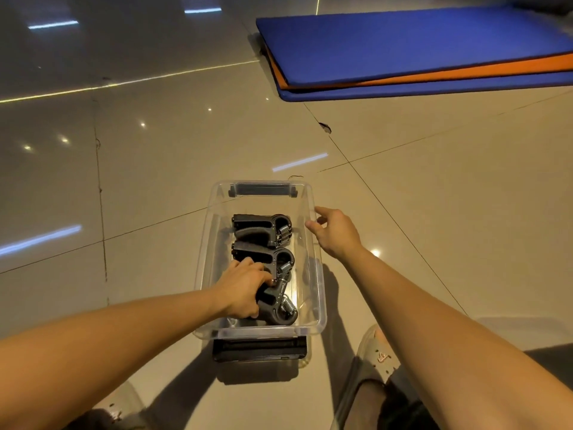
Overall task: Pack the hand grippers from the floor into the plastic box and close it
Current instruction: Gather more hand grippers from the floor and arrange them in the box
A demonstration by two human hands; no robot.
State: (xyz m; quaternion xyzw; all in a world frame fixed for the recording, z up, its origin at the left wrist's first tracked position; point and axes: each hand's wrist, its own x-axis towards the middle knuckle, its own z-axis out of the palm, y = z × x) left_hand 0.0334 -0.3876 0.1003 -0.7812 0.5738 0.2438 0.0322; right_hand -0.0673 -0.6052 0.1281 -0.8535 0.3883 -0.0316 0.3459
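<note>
**A:** Three hand grippers (pixel 262 232) lay in a row inside the clear plastic box (pixel 260 332), which sat on glossy beige floor tiles (pixel 155 181).

**B:** And the hands?

**A:** The left hand (pixel 242 287) curled round the nearest one. The right hand (pixel 336 232) was loosely spread beside the box's right rim. Tiles ran wide around the box, out to stacked blue and orange mats (pixel 418 48), well apart.

Home gym, exercise mats (pixel 418 45), tiled floor (pixel 155 150)

Left hand (pixel 245 287) grips a hand gripper (pixel 277 306) inside the plastic box (pixel 260 332), right hand (pixel 335 231) at its rim.
</note>
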